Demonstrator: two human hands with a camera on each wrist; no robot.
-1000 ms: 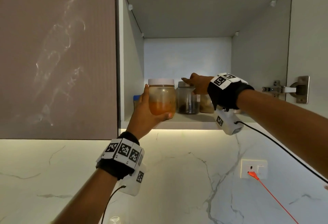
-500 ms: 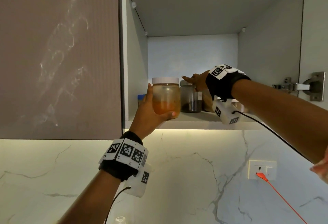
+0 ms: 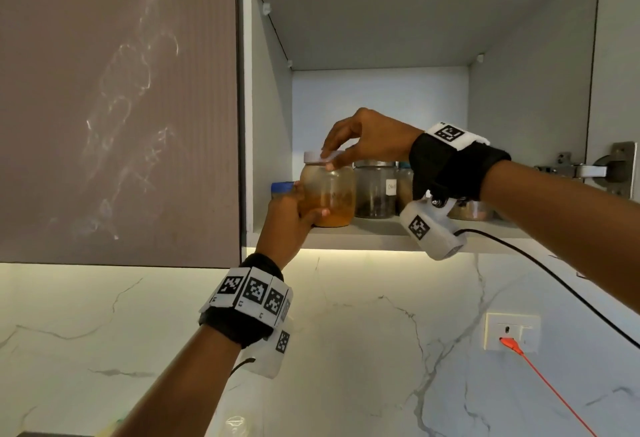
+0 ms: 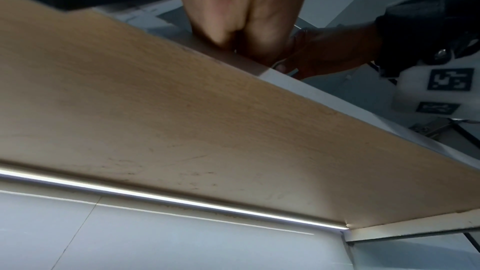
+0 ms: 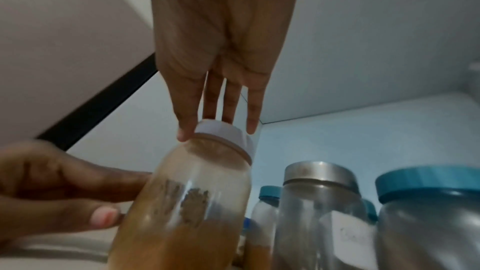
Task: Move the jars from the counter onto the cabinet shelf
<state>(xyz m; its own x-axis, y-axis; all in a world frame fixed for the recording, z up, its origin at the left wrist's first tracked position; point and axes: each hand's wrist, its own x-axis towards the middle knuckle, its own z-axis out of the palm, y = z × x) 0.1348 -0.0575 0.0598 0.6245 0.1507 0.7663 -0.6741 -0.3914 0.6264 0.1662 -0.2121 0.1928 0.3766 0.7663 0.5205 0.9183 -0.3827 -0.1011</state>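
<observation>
A clear jar [image 3: 334, 194] with orange powder and a white lid is at the front left of the cabinet shelf [image 3: 363, 235], its base down at the shelf board. My left hand [image 3: 304, 204] grips its lower body from the left. My right hand [image 3: 329, 159] comes from above, fingertips and thumb pinching the white lid. In the right wrist view the jar [image 5: 197, 202] leans a little, with my right hand [image 5: 218, 128] at its lid and my left hand [image 5: 64, 188] on its side. The left wrist view shows only my left hand [image 4: 241, 17] and the shelf's underside [image 4: 182, 120].
Behind and right stand a metal-lidded jar [image 3: 375, 190], a teal-lidded jar [image 5: 428, 213] and a blue-lidded one [image 3: 282, 188] at the left wall. A closed door [image 3: 117, 107] is left, the open door's hinge [image 3: 616, 166] right, a wall socket [image 3: 510, 331] below.
My left hand has carried the orange jar inward onto the shelf's front. My right hand left the metal-lidded jar, rose and moved left onto the white lid.
</observation>
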